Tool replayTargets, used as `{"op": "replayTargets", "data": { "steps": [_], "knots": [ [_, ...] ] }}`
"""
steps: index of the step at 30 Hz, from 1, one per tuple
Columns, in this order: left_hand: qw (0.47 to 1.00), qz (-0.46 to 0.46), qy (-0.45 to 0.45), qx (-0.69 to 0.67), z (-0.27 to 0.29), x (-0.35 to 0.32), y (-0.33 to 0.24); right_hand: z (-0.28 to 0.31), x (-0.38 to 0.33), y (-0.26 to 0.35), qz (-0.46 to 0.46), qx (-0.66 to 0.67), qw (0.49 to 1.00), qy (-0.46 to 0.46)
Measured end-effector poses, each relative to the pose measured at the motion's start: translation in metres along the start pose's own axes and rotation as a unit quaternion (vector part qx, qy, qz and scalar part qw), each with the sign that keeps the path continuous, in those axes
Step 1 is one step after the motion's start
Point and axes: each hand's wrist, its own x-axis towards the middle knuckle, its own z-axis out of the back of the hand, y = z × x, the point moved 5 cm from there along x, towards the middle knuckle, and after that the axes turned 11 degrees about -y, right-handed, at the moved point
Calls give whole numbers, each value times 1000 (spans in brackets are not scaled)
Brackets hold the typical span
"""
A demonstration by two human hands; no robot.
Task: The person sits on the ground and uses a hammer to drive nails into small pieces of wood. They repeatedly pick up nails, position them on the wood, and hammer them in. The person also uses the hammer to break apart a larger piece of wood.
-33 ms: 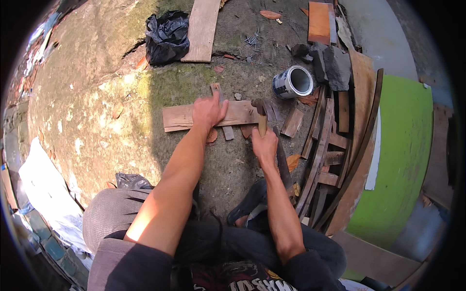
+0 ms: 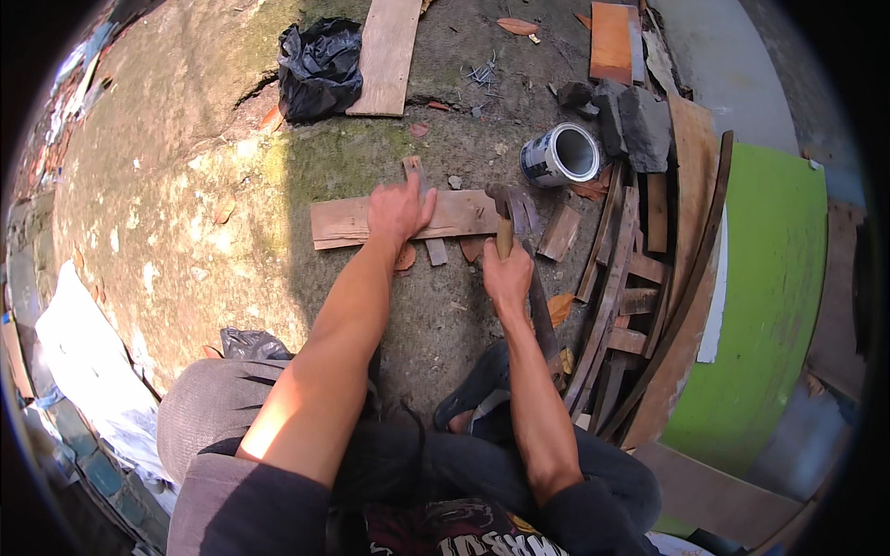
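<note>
A short, rough wooden plank (image 2: 343, 222) lies crosswise on the ground over a narrow wood strip (image 2: 436, 251), whose ends show beyond both long edges. My left hand (image 2: 399, 211) grips the plank near its middle, pressing it down where the strip crosses, with the fingers bent toward the far edge and partly hidden. My right hand (image 2: 508, 276) is closed round the wooden handle of a claw hammer (image 2: 512, 206). The hammer's metal head is over the plank's right end; whether it touches the wood I cannot tell.
An open paint can (image 2: 573, 153) stands beyond the hammer, beside grey stone chunks (image 2: 642, 127). Scrap wood strips (image 2: 607, 306) and a green board (image 2: 751, 287) lie at right. Farther off are a black plastic bag (image 2: 320, 69), a pale board (image 2: 385, 60) and loose nails (image 2: 482, 72).
The hammer head and my right hand have shifted very slightly to the right. My left hand stays in place on the plank.
</note>
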Motion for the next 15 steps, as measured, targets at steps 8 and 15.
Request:
{"op": "replayTargets", "data": {
  "steps": [8, 15],
  "knots": [
    [999, -20, -30, -12, -6, 2, 3, -16, -9, -5, -71, -57, 991, 99],
    [999, -29, -35, -12, -8, 2, 8, -4, -14, 5, -9, 64, 997, -36]
  ]
}}
